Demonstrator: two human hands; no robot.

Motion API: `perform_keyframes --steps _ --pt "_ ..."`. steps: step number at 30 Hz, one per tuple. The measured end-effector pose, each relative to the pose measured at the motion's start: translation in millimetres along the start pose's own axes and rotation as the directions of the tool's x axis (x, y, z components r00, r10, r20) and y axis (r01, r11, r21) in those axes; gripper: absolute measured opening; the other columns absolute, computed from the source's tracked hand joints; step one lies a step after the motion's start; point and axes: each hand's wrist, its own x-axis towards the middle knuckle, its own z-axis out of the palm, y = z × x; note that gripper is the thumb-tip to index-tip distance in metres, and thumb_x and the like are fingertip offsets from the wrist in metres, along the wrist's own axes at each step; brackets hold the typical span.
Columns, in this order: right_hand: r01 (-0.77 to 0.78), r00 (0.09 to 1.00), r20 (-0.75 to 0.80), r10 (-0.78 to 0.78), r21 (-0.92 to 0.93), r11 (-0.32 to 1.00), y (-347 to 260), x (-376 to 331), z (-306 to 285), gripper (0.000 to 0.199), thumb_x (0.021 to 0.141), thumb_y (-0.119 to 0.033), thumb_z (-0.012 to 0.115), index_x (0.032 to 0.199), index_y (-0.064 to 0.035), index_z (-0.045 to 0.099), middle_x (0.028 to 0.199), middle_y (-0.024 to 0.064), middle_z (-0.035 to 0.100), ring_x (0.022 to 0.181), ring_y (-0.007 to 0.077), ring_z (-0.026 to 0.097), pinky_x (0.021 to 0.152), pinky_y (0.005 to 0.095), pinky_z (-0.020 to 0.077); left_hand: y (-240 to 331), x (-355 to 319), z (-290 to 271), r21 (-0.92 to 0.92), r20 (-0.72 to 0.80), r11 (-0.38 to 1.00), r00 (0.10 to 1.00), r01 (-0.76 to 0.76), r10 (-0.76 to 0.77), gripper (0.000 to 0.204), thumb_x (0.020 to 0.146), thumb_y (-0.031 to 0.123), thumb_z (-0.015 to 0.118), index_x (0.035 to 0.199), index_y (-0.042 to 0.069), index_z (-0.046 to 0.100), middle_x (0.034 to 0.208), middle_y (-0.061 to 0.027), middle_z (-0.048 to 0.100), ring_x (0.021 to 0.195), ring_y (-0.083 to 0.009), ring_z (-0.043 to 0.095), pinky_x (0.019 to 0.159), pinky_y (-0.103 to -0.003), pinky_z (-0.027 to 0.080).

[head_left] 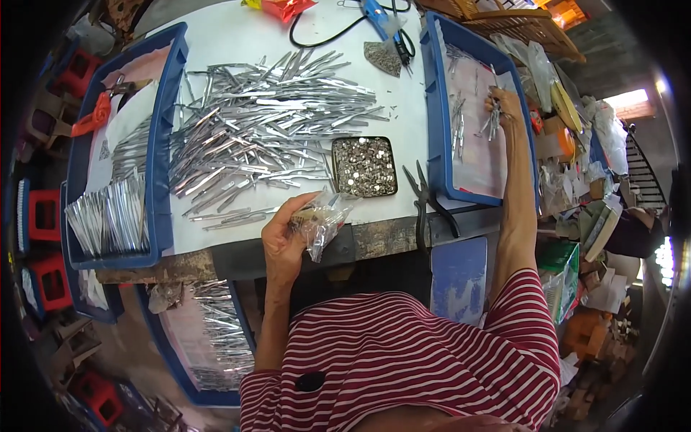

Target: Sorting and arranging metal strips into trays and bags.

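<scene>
My left hand (283, 234) is closed around a crumpled clear plastic bag (327, 219) at the table's front edge. What lies inside the bag is hard to make out. Over on the right, my right hand (508, 106) reaches into a long blue tray (435, 108) and pinches several thin metal pieces (493, 124) that hang from its fingers. More slim metal pieces (458, 126) lie on the tray's pale lining. Just beyond my left hand sits a dark-rimmed square tin (365, 167) full of small silvery bits. Black-handled pliers (423, 193) rest between the tin and the tray.
A big heap of flat metal strips (252, 115) covers the table's left half. Another blue tray (163, 144) at the left holds strips stacked upright; a third tray (153, 324) of strips is below the table. A blue corded tool (376, 20) lies at the back.
</scene>
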Motion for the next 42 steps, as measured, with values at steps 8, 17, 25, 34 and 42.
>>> perform_keyframes --steps 8,17,25,34,42 --pt "0.070 0.872 0.476 -0.112 0.105 0.992 -79 -34 50 0.029 0.072 -0.003 0.045 0.097 0.0096 0.041 0.072 0.0071 0.043 0.057 0.0089 0.038 0.045 0.0194 0.0315 -1 1 -1 -0.087 0.064 0.995 0.997 -0.048 0.054 0.033 0.077 0.012 0.055 0.107 -0.001 0.050 0.094 -0.0047 0.053 0.082 -0.0090 0.049 0.071 -0.020 0.040" --pt "0.918 0.321 0.923 -0.214 -0.247 0.310 -51 -93 282 0.031 0.076 -0.019 0.047 0.102 -0.0019 0.050 0.076 0.0030 0.049 0.060 0.0119 0.047 0.055 0.0253 0.0415 1 3 1 -0.119 0.086 0.991 0.994 -0.057 0.067 0.038 0.077 0.018 0.058 0.108 -0.001 0.049 0.095 -0.0053 0.053 0.084 -0.0097 0.050 0.073 -0.020 0.040" --pt "0.993 0.099 0.965 -0.243 -0.081 0.085 -15 -173 380 0.021 0.069 -0.005 0.046 0.087 0.0063 0.045 0.091 0.0230 0.047 0.073 0.0353 0.055 0.060 0.0416 0.0448 -6 2 0 -0.033 -0.004 0.999 0.999 -0.035 0.035 0.032 0.073 -0.004 0.049 0.105 -0.003 0.050 0.102 -0.0084 0.052 0.091 -0.0140 0.049 0.081 -0.024 0.037" --pt "0.978 0.150 0.884 -0.442 -0.066 0.200 -52 -155 324 0.028 0.073 -0.016 0.050 0.098 -0.0035 0.051 0.098 0.0129 0.046 0.083 0.0290 0.053 0.071 0.0377 0.0429 -2 2 6 -0.097 -0.018 0.994 0.999 -0.048 0.047 0.039 0.071 0.006 0.059 0.107 -0.004 0.047 0.101 -0.0103 0.052 0.087 -0.0162 0.053 0.076 -0.028 0.045" --pt "0.831 0.392 0.384 -0.836 -0.538 0.143 -49 -17 117 0.017 0.075 -0.008 0.047 0.087 -0.0004 0.055 0.079 0.0124 0.053 0.074 0.0225 0.054 0.067 0.0274 0.0436 -4 -2 3 -0.056 -0.060 0.998 0.998 -0.012 0.009 0.054 0.069 0.018 0.066 0.110 -0.007 0.042 0.104 -0.0125 0.051 0.087 -0.0188 0.054 0.072 -0.030 0.048"
